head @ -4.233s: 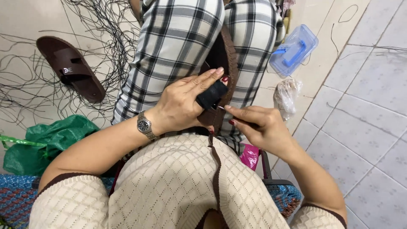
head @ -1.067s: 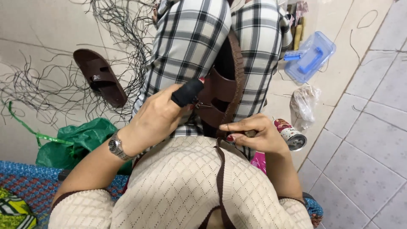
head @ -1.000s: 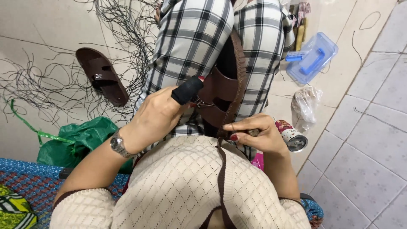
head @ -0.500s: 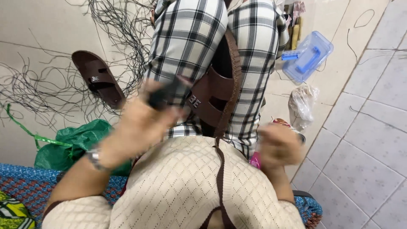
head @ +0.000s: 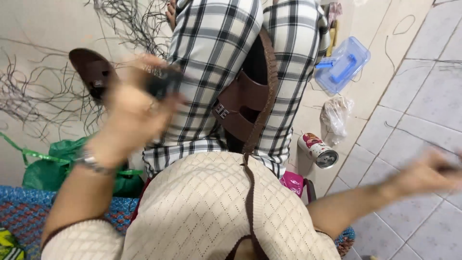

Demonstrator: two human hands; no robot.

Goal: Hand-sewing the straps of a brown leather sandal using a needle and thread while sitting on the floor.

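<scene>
Left hand [head: 137,103] raised over the left thigh, motion-blurred; grip clamped on a small dark tool [head: 163,82], its exact kind unreadable in the blur. Wristwatch [head: 91,161] on that forearm, elbow bent, forearm rising steeply.

Right hand [head: 428,173] flung out wide to the right over the tiled floor [head: 423,110], arm nearly straight, heavily blurred; cannot tell whether its grip is apart or together, or if it holds anything.

Brown sandal [head: 245,103] lies on the lap between the checked-trouser legs, its braided strap [head: 267,96] running down toward the cream sweater [head: 211,207].

Open room: bare floor right of the lap, under the right arm. Bounded by a can [head: 317,150] lying near the right knee, a plastic bag [head: 334,115] just beyond it, and a blue box [head: 342,65] farther up. Left side crowded: second sandal [head: 91,72], loose dark threads [head: 38,96], green bag [head: 53,163].
</scene>
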